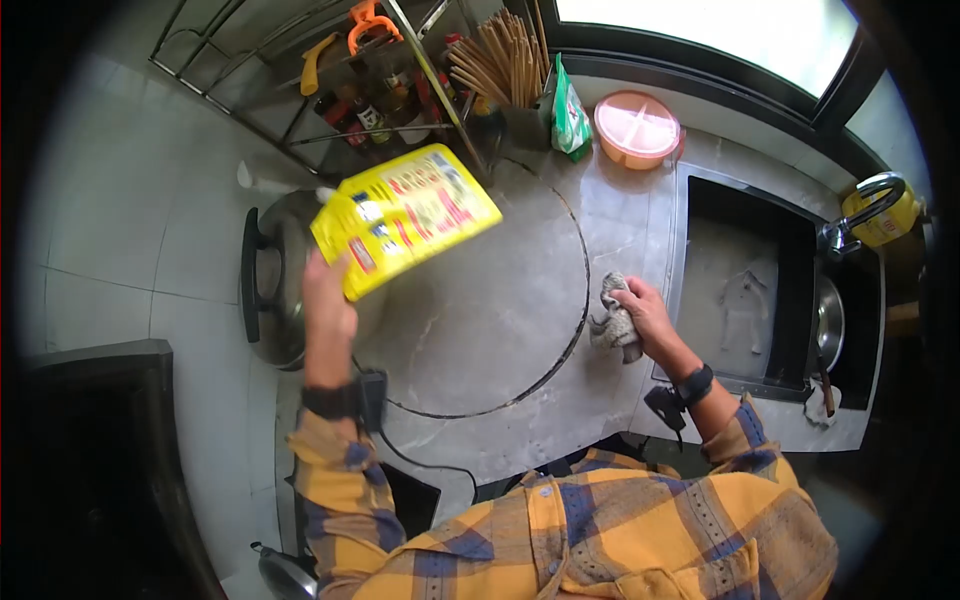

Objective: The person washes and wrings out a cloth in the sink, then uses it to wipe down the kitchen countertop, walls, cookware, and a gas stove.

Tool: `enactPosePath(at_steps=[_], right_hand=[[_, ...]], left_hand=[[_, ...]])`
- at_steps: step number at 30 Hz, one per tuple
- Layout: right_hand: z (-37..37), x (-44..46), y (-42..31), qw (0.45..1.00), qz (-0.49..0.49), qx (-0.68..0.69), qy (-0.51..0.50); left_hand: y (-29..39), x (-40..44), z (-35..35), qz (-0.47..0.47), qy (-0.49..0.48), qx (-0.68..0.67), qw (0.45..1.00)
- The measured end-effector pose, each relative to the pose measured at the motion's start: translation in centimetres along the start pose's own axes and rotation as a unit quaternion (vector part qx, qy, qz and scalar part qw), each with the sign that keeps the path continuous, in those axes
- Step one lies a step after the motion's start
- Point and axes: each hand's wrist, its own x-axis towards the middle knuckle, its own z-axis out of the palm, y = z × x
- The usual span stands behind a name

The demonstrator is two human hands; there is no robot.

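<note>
My left hand (pixel 330 300) is closed on the lower left corner of a yellow spouted pouch (pixel 412 215) with red and blue print. The pouch is tilted above the left part of the grey counter (pixel 480 320). On the right, my right hand (pixel 648 312) grips a bunched grey cloth (pixel 618 325) over the counter near the sink edge. A round dark outline is set in the countertop between the two hands. Close to my left hand stands a lidded pot (pixel 275 285) with a black handle, partly behind the wrist.
At the back, a metal rack (pixel 405 130) holds bottles beside a holder of chopsticks (pixel 505 65). A green and white packet (pixel 570 115) and a pink lidded container (pixel 637 130) stand by the window. The sink (pixel 740 290) with its faucet (pixel 865 205) lies right.
</note>
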Motion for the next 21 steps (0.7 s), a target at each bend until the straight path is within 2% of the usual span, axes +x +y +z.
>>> enactPosePath(at_steps=[4,7,8,9,11,12,13,14,16,19,20,21], right_hand=[[-0.4,-4.2,-2.4,0.983,0.042,0.170,0.054],[-2.2,-7.4,-2.8,0.971,0.021,0.231,0.058],[-3.3,-9.2,-2.9,0.965,0.007,0.251,0.077],[-3.9,-8.7,-2.7,0.955,0.005,0.285,0.077],[-6.4,-9.3,-1.1,0.930,0.044,0.363,0.027],[-6.3,-10.2,-1.5,0.919,0.035,0.390,0.051],[-6.6,-11.0,-1.5,0.912,0.003,0.408,0.032],[-7.0,-11.9,-1.4,0.906,-0.024,0.423,0.007],[-7.1,-12.5,-1.5,0.905,-0.038,0.422,0.042],[-8.0,-13.9,-1.1,0.910,-0.057,0.409,0.044],[-8.4,-14.4,-1.1,0.913,-0.061,0.401,0.039],[-8.8,-14.6,-1.4,0.912,-0.065,0.403,0.030]], left_hand=[[2.9,7.5,1.4,-0.012,0.081,0.039,0.996],[0.9,16.3,-0.6,-0.006,0.006,0.048,0.999],[-1.4,18.5,2.2,-0.008,-0.006,0.044,0.999],[1.1,18.8,0.6,-0.029,-0.056,-0.037,0.997],[2.0,20.6,2.7,-0.141,-0.050,-0.171,0.974],[1.9,20.4,3.6,-0.122,-0.088,-0.157,0.976],[1.3,21.2,3.5,-0.085,-0.157,-0.068,0.982],[0.4,20.4,4.7,-0.043,-0.133,0.004,0.990],[-2.0,19.6,6.5,-0.027,-0.129,0.070,0.989],[-5.9,17.0,8.3,-0.046,-0.122,0.088,0.988],[-7.0,15.1,9.4,-0.024,-0.122,0.086,0.989],[-7.0,11.7,11.1,-0.009,-0.159,0.082,0.984]])
